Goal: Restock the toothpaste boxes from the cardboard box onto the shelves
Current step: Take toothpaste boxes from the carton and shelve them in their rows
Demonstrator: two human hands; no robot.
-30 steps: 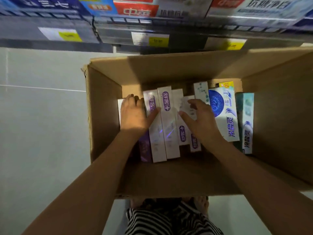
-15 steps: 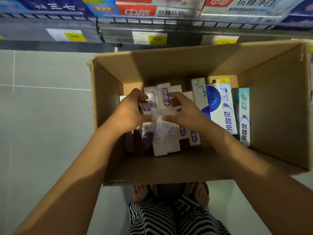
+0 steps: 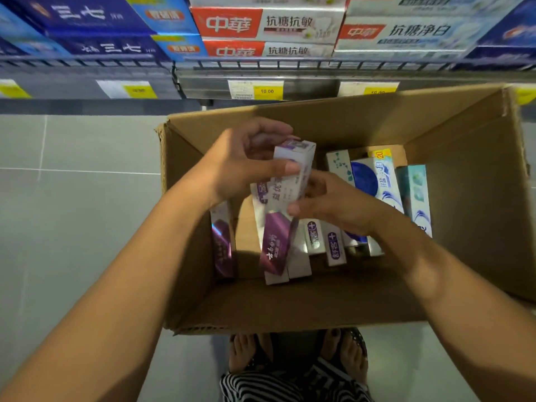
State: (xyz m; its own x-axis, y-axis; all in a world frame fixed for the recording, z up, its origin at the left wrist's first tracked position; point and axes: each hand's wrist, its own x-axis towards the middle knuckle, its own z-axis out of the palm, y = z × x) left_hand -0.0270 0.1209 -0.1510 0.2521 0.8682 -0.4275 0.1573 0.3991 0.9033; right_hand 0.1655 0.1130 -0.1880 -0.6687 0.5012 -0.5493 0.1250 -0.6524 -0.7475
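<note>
Left hand (image 3: 240,166) and right hand (image 3: 333,204) clasp purple toothpaste boxes (image 3: 275,242) above the cardboard box (image 3: 464,198); more boxes (image 3: 385,184) lie inside, unshelved.

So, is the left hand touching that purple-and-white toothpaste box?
Touching. The head view shows the left hand gripping the purple-and-white toothpaste box, thumb pressed across its front.

The cardboard box (image 3: 290,303) is brown, dull paper card, with a rough, torn edge at its near rim. The purple toothpaste box (image 3: 275,248) is smooth thin card, and its purple end shines like foil. The shelf rail (image 3: 261,65) is shiny grey metal wire. The floor (image 3: 72,213) is smooth grey tile. The striped cloth (image 3: 290,384) looks soft.
</note>
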